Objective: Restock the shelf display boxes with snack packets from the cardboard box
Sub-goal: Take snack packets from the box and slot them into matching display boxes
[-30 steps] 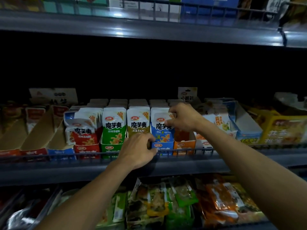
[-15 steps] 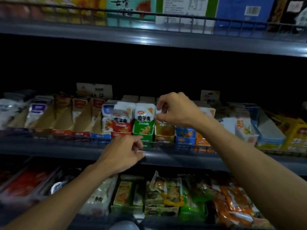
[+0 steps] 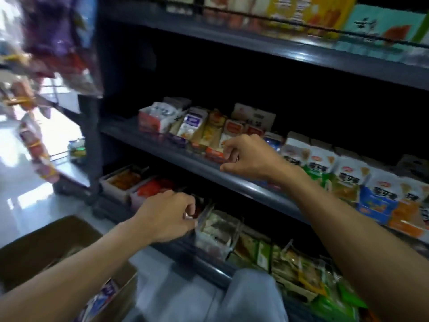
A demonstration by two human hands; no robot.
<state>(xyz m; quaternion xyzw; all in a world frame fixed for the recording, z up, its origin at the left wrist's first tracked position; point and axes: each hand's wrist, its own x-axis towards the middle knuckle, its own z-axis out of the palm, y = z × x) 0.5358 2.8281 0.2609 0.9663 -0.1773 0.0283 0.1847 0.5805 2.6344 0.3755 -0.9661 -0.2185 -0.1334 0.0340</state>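
Note:
My right hand (image 3: 250, 156) hovers in front of the middle shelf's edge (image 3: 190, 162), fingers loosely curled, nothing visible in it. Just behind it stands a row of open display boxes (image 3: 209, 133), some orange and red. White snack packets (image 3: 348, 173) with green, blue and orange bottoms fill the boxes further right. My left hand (image 3: 164, 217) is lower, in front of the bottom shelf, also loosely curled and empty as far as the blur shows. The brown cardboard box (image 3: 46, 247) sits open on the floor at bottom left, with a few blue and white packets (image 3: 102, 296) inside.
The bottom shelf holds trays of packets (image 3: 290, 256) in green, yellow and orange. Hanging snack strips (image 3: 34, 140) dangle at the far left. Pale tiled floor (image 3: 30, 201) lies left of the shelf unit. My light trouser knee (image 3: 250, 296) is close below.
The view has swung left and down, bringing the cardboard box and floor into sight. Both hands have come off the snack packets and dropped back from the shelf.

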